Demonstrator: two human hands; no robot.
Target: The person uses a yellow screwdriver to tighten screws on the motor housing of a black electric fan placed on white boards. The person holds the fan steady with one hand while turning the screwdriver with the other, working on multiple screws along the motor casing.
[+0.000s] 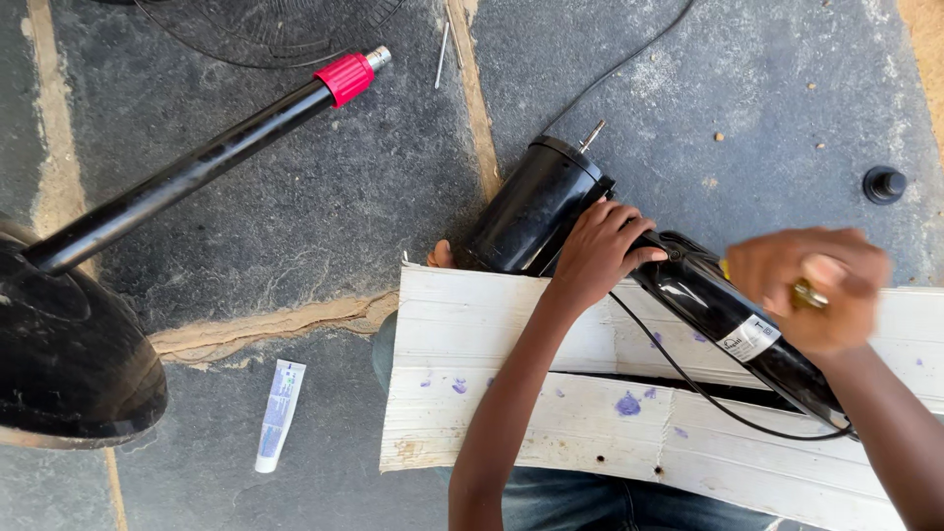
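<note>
A black fan motor housing [531, 211] with a short metal shaft [593, 133] lies tilted across a white board [511, 393] on my lap. My left hand [598, 252] grips the housing where it joins a black neck tube [737, 324] bearing a white label. My right hand [811, 287] is blurred over the tube, closed on a small tool with a yellow and metal handle. A thin black cable [708, 393] loops over the board.
A black fan stand with a round base [69, 364] and a pole [187, 177] ending in a red collar [345, 79] lies at the left. A white tube [280, 413] lies on the stone floor. A black knob [883, 184] sits at the right. A fan grille [275, 29] shows at the top.
</note>
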